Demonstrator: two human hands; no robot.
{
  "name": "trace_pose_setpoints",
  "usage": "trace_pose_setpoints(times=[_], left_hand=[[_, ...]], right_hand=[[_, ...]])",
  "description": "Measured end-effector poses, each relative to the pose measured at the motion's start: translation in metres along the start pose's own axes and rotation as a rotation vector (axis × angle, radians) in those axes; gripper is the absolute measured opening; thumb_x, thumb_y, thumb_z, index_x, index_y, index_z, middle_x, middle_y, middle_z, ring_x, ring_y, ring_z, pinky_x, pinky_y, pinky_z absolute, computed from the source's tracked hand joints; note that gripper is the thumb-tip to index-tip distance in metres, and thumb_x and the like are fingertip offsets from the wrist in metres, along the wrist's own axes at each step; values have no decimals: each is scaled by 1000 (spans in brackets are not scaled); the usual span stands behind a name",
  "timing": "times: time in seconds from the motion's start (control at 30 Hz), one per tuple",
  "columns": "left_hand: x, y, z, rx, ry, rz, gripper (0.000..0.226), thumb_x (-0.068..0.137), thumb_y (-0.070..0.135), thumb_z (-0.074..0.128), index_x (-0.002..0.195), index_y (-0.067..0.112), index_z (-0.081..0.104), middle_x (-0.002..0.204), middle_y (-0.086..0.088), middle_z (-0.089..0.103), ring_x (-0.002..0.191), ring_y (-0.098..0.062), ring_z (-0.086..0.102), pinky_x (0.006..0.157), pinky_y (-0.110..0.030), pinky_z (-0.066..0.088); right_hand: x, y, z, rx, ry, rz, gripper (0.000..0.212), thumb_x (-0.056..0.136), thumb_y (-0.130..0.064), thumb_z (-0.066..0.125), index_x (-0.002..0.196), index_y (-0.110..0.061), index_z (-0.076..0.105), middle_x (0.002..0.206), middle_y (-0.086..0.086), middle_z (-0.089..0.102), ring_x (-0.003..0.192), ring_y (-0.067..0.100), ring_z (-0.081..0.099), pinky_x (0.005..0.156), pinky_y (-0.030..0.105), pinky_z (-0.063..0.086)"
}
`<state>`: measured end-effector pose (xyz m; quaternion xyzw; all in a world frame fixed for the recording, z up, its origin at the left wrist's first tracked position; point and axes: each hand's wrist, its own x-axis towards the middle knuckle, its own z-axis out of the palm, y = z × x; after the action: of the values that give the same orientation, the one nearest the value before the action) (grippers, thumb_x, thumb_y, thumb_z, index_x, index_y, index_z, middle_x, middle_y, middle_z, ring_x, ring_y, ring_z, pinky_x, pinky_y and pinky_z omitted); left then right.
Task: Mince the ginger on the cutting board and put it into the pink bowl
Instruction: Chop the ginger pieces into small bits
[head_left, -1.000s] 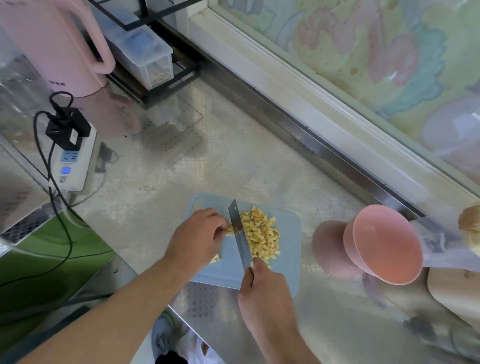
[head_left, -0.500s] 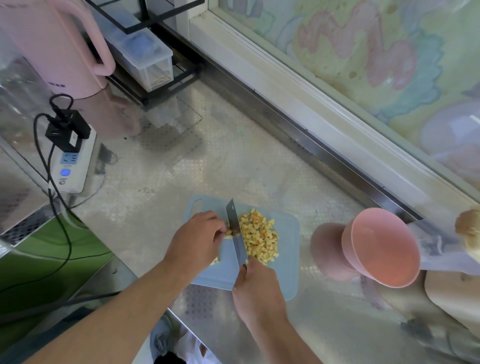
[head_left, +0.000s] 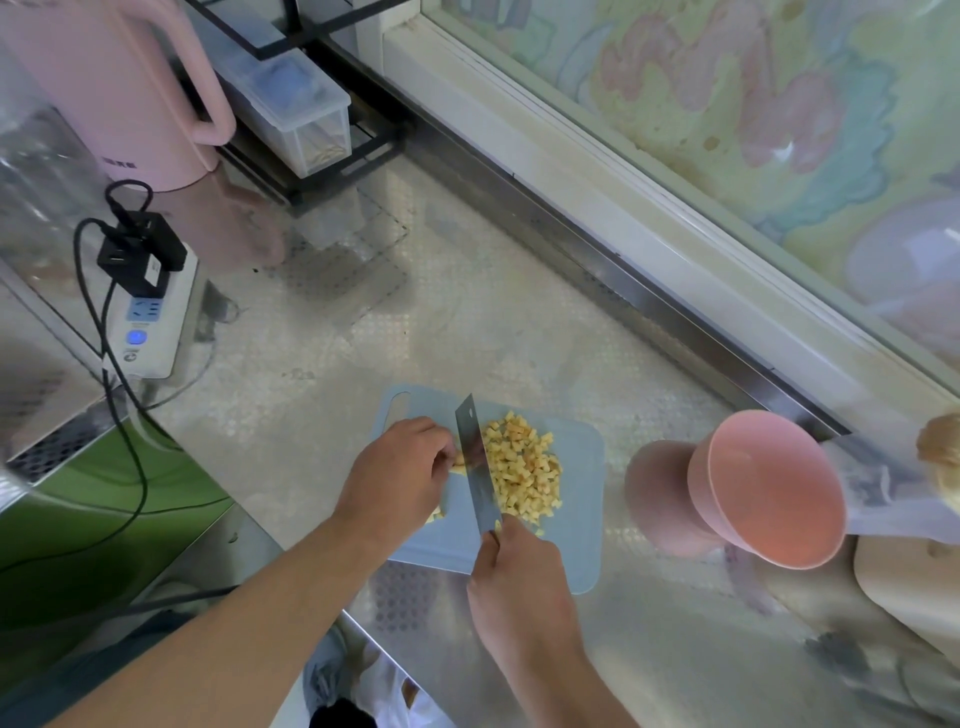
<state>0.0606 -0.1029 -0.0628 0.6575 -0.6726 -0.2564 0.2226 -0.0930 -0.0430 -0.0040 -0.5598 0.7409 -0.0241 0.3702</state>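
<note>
A heap of small pale-yellow ginger cubes (head_left: 524, 475) is found on the light-blue plastic cutting board (head_left: 576, 525), to the right of the upright steel blade of the kitchen knife (head_left: 475, 465). A last uncut strip of ginger (head_left: 459, 460) is pinched against the board by the curled fingertips of the left hand (head_left: 397, 475), just beside the blade. The knife handle is enclosed by the right hand (head_left: 519, 577), fingers wrapped tight. The cubes are judged light, firm and slightly moist, liable to scatter and to cling to steel; they are best gathered against the flat of the blade rather than picked up singly. The short strip is judged stiff and fibrous, and little is left to be held clear of the edge. The round pink bowl (head_left: 769, 488) is seen well to the right of the board, appearing tilted in this wide view, and nothing is seen in it. A clear lidded plastic box (head_left: 291, 111) is noted on the rear rack; its contents cannot be told.
</note>
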Motion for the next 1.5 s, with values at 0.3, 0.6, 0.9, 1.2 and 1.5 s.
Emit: trace_pose_setpoints(times=[0.3, 0.6, 0.9, 1.2, 1.5], left_hand=[[1, -3, 2, -28, -8, 2, 14, 92, 10, 70, 86, 22, 74, 88, 15, 64, 84, -8, 57, 68, -29, 54], [0, -4, 1, -33, 2, -3, 15, 91, 12, 70, 83, 25, 70, 84, 16, 62, 81, -7, 55, 65, -29, 52], [1, -4, 1, -26, -4, -11, 16, 89, 11, 70, 81, 24, 69, 83, 14, 62, 80, -7, 57, 65, -31, 54], [-5, -7, -1, -42, -37, 10, 9, 86, 19, 76, 90, 26, 71, 91, 15, 63, 86, -6, 59, 71, -31, 56], [-3, -10, 2, -32, -27, 11, 9, 87, 19, 77, 85, 26, 71, 86, 14, 63, 83, -6, 58, 68, -29, 54]], right_hand=[[9, -9, -1, -86, -61, 35, 15, 95, -17, 42, 81, -21, 47, 79, -3, 55, 73, 20, 53, 53, 29, 35], [11, -7, 7, -2, -12, 26, 24, 98, -20, 40, 75, -22, 44, 73, -3, 55, 66, 15, 51, 50, 27, 32], [0, -2, 3, 26, 24, 12, 27, 99, -19, 40, 72, -23, 41, 73, 1, 59, 67, 20, 53, 49, 28, 32], [4, -4, 7, 20, 20, 17, 26, 99, -22, 40, 73, -21, 44, 72, -1, 57, 63, 15, 51, 49, 26, 32], [12, -11, 11, -84, -40, 74, 16, 93, -18, 48, 78, -21, 44, 81, -1, 58, 69, 16, 50, 48, 23, 27]])
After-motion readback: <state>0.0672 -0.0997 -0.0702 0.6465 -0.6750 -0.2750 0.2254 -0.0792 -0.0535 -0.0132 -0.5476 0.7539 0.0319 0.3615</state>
